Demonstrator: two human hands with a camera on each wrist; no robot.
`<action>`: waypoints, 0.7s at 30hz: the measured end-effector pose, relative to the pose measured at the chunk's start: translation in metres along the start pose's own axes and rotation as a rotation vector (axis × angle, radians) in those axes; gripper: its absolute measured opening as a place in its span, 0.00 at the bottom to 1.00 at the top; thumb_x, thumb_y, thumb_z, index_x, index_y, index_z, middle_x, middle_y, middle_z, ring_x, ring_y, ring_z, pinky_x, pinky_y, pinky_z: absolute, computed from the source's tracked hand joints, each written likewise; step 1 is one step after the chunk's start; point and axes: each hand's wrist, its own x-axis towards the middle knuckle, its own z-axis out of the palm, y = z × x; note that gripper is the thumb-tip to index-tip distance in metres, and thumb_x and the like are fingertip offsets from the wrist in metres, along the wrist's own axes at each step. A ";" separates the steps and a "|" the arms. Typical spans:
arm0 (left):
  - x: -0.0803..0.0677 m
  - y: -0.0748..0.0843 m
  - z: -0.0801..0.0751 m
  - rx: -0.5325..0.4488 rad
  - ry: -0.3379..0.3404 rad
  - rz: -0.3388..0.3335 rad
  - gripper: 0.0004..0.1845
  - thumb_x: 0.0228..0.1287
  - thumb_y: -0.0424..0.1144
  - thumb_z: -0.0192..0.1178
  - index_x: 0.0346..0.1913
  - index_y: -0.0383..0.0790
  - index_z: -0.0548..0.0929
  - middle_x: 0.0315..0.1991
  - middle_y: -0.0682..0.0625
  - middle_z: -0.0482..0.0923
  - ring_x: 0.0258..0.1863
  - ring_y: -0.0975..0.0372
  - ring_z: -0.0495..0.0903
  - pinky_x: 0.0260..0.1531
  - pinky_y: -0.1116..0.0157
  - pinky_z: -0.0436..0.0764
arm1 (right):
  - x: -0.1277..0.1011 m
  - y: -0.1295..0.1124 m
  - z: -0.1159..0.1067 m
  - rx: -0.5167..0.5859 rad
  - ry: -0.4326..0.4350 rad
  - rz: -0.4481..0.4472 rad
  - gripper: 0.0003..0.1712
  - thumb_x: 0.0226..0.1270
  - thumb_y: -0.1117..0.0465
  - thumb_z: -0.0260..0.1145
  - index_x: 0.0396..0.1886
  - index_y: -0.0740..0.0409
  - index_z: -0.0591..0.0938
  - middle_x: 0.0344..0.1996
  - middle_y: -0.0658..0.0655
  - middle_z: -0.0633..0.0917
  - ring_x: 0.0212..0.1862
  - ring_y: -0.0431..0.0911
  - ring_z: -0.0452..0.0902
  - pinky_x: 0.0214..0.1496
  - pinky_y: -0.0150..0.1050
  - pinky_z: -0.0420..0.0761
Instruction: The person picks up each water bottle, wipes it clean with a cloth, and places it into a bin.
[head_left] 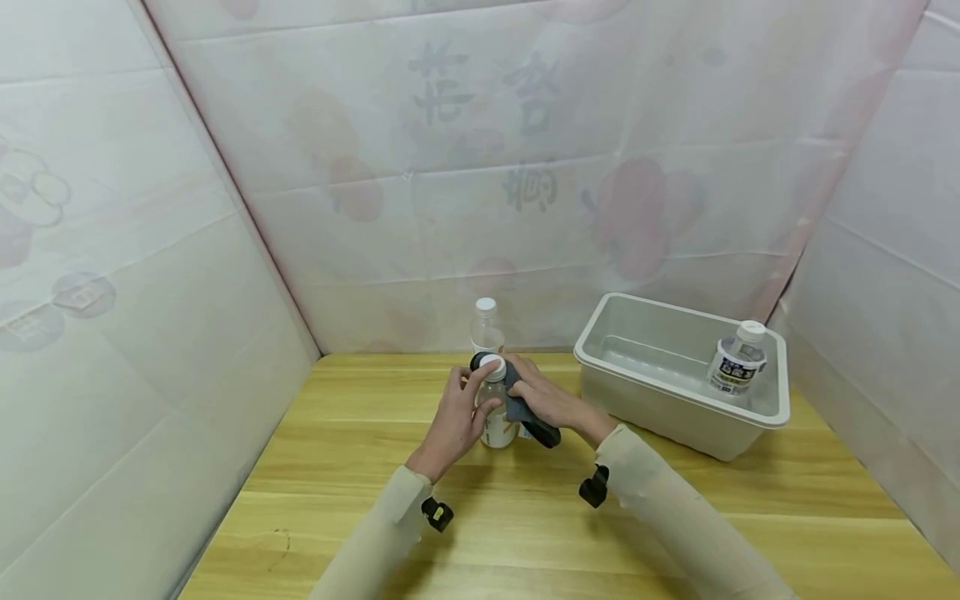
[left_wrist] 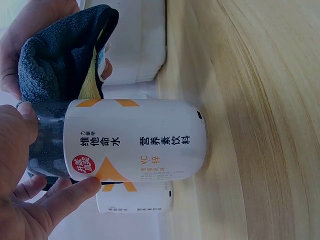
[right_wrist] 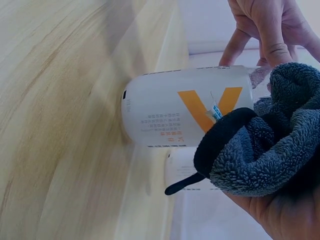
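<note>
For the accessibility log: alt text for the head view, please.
Left hand grips a white-capped bottle upright on a wooden table while the right hand presses a dark cloth against it. Another bottle stands in a grey tub.

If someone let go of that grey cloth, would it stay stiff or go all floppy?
Probably floppy: the grey cloth bunches into soft folds in the right hand and bends round the bottle. It looks fluffy, so likely light and not slippery. It should not roll or break.
</note>
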 end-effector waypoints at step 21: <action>0.000 0.001 0.000 -0.010 -0.014 -0.013 0.32 0.73 0.42 0.59 0.77 0.53 0.62 0.48 0.40 0.66 0.33 0.64 0.64 0.32 0.68 0.72 | -0.003 0.004 0.004 0.024 0.008 0.011 0.41 0.72 0.59 0.43 0.83 0.44 0.47 0.80 0.64 0.50 0.68 0.60 0.58 0.65 0.55 0.64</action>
